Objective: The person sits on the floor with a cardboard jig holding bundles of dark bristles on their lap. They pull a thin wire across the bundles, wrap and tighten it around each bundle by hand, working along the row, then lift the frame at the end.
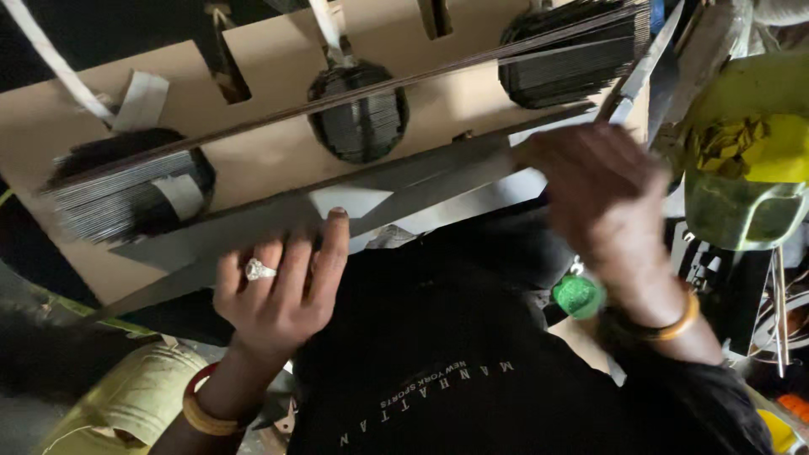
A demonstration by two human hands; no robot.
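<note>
Two hands hold one long, flat, dark strip that lies slanted across a tan board with round holes in it; at the far left, a bundle of thin dark sheets pokes through one hole, with a white band around it; the left hand comes next, with a ring on one finger and a yellow bangle on the wrist; its fingers are curled up onto the lower edge of the strip and press on it, so its grip is closed on the strip; in the middle, a second bundle sits in a round hole; a thin dark rod runs slanted above the strip; further right, a third bundle sits near the top of the board; the right hand is blurry, yet it seems wrapped around the upper end of the strip, so its grip looks closed on it too; a green pot with yellow stuff stands at the far right; the strip looks thin, stiff and light, and its edges may be sharp; I think it is best held near both ends, on the flat sides.
</note>
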